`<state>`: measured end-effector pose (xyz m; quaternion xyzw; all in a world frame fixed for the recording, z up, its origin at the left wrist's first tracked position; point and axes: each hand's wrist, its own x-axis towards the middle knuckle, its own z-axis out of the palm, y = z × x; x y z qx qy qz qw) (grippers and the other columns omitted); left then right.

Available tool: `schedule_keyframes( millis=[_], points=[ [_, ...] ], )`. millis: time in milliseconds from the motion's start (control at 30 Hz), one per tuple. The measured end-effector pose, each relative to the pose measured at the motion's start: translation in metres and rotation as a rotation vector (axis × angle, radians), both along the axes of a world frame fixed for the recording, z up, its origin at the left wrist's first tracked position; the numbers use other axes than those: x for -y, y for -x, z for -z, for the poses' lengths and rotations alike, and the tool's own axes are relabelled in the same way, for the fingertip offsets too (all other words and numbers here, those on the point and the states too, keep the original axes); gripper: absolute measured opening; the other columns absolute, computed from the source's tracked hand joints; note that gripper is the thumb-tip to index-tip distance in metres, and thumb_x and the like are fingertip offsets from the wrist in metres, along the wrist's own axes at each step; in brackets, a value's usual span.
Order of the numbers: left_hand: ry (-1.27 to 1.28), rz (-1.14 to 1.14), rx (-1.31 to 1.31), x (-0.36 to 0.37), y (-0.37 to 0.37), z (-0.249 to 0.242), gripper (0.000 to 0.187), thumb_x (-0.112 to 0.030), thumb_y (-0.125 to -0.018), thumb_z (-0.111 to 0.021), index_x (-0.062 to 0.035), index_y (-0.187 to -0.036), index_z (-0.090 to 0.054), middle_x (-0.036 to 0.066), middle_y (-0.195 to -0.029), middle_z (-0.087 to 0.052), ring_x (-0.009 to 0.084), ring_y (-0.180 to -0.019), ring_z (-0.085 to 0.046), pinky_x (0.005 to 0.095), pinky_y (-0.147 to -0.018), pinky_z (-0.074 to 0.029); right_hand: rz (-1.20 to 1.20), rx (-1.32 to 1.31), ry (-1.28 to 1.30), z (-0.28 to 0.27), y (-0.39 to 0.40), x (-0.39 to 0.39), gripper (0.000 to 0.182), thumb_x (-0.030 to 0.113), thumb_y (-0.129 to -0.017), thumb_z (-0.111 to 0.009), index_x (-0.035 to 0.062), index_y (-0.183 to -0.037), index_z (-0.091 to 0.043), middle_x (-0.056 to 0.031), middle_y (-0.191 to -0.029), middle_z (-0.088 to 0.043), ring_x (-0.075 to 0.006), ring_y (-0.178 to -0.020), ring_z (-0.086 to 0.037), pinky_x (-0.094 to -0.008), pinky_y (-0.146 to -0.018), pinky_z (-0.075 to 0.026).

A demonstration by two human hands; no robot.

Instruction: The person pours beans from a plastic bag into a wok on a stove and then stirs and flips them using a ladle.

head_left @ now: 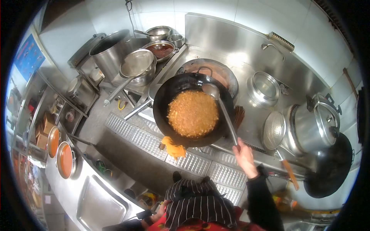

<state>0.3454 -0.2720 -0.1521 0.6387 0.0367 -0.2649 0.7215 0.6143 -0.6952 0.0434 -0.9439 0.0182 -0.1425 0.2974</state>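
My right hand [244, 157] is closed round the long handle of a metal ladle [228, 119]. The ladle's bowl rests at the far right inside of a black wok [162, 111]. Orange-brown sauce with small pale bits [192, 113] fills the wok's middle. An orange cloth [174, 148] is wrapped about the wok's near handle, with no hand on it. My left hand [157, 214] is low beside the striped apron [202, 206]; its fingers are partly hidden, so their hold cannot be made out.
A round burner [223, 71] lies behind the wok. To the right are a steel pot ring [265, 89], a strainer [274, 130], a lidded pot [314, 121] and another black wok [331, 165]. Steel pots [111, 52] stand at left. Bowls of orange liquid [66, 159] sit on the left counter.
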Motion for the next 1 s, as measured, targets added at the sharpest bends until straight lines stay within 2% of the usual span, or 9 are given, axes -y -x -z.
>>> schedule_keyframes(
  millis=[167, 267, 367, 567, 700, 767, 833, 900, 1000],
  points=[
    [0.046, -0.081, 0.074, 0.007, 0.005, -0.016, 0.081, -0.04, -0.073, -0.082, 0.0015, -0.132, -0.046, 0.013, -0.126, -0.055, 0.0219, -0.119, -0.051, 0.037, -0.105, -0.035, 0.149, -0.661, -0.763, -0.029, 0.011, -0.035, 0.037, 0.014, -0.096, -0.06, 0.0057, -0.132, -0.055, 0.0021, -0.062, -0.049, -0.0072, -0.043, -0.043, -0.027, -0.036, -0.033],
    [-0.032, -0.108, -0.112, 0.018, -0.008, -0.058, 0.083, -0.043, -0.07, -0.082, 0.0015, -0.13, -0.047, 0.013, -0.124, -0.056, 0.0217, -0.118, -0.051, 0.0363, -0.104, -0.035, 0.015, -0.758, -1.064, -0.024, 0.023, -0.04, 0.008, 0.012, -0.097, -0.057, 0.0058, -0.103, -0.054, 0.0007, -0.065, -0.05, -0.0082, -0.042, -0.042, -0.0245, -0.036, -0.033],
    [-0.015, -0.091, -0.064, 0.018, -0.012, -0.059, 0.084, -0.045, -0.069, -0.083, 0.0013, -0.13, -0.047, 0.013, -0.124, -0.056, 0.0215, -0.118, -0.051, 0.0359, -0.104, -0.035, 0.065, -0.852, -1.158, -0.03, 0.034, -0.044, 0.028, 0.012, -0.098, -0.058, 0.0047, -0.126, -0.056, 0.0015, -0.061, -0.047, -0.0083, -0.041, -0.044, -0.0257, -0.036, -0.035],
    [0.021, -0.078, -0.093, 0.013, -0.012, -0.041, 0.085, -0.04, -0.065, -0.086, 0.0003, -0.13, -0.048, 0.012, -0.124, -0.056, 0.0215, -0.118, -0.051, 0.0365, -0.105, -0.034, -0.011, -0.891, -1.111, -0.056, 0.064, -0.046, 0.036, 0.01, -0.098, -0.057, 0.0037, -0.134, -0.052, 0.0015, -0.06, -0.046, -0.0077, -0.042, -0.043, -0.025, -0.038, -0.036],
    [-0.03, -0.11, -0.073, 0.009, 0.004, -0.006, 0.078, -0.033, -0.069, -0.085, -0.0007, -0.13, -0.048, 0.011, -0.125, -0.055, 0.0204, -0.119, -0.049, 0.0368, -0.106, -0.034, -0.1, -0.739, -0.721, -0.05, 0.09, -0.026, 0.045, 0.012, -0.096, -0.062, 0.0033, -0.139, -0.051, -0.0031, -0.068, -0.059, -0.0089, -0.051, -0.052, -0.0259, -0.047, -0.043],
    [-0.068, -0.114, 0.017, -0.003, 0.009, 0.002, 0.075, -0.032, -0.072, -0.084, -0.0011, -0.13, -0.048, 0.01, -0.125, -0.054, 0.02, -0.119, -0.049, 0.0366, -0.106, -0.034, -0.107, -0.636, -0.455, -0.057, 0.102, -0.014, 0.052, 0.012, -0.095, -0.063, -0.0011, -0.143, -0.046, -0.0007, -0.088, -0.063, -0.0039, -0.065, -0.051, -0.0215, -0.056, -0.045],
    [-0.002, -0.057, -0.082, 0.0, -0.002, -0.003, 0.072, -0.034, -0.076, -0.082, -0.0011, -0.13, -0.048, 0.01, -0.126, -0.054, 0.0195, -0.119, -0.049, 0.0355, -0.105, -0.035, -0.075, -0.667, -0.525, -0.049, 0.108, 0.01, 0.056, 0.012, -0.092, -0.068, -0.0015, -0.143, -0.046, -0.004, -0.105, -0.067, -0.0047, -0.077, -0.054, -0.0216, -0.066, -0.048],
    [-0.019, -0.026, 0.041, 0.003, -0.007, -0.013, 0.071, -0.036, -0.077, -0.081, -0.0004, -0.13, -0.048, 0.011, -0.126, -0.055, 0.0192, -0.119, -0.049, 0.0348, -0.104, -0.035, -0.11, -0.594, -0.482, -0.074, 0.113, 0.02, 0.05, 0.011, -0.091, -0.068, 0.0007, -0.138, -0.052, -0.0113, -0.093, -0.072, -0.0099, -0.077, -0.063, -0.0249, -0.07, -0.052],
    [-0.044, -0.031, -0.083, 0.004, -0.007, -0.014, 0.071, -0.035, -0.077, -0.081, 0.0009, -0.129, -0.049, 0.011, -0.121, -0.058, 0.0197, -0.116, -0.052, 0.0351, -0.103, -0.036, -0.115, -0.728, -0.367, -0.12, 0.105, 0.029, 0.051, 0.014, -0.089, -0.071, 0.0021, -0.136, -0.054, -0.0185, -0.106, -0.071, -0.017, -0.089, -0.07, -0.0289, -0.08, -0.053]
  ],
)
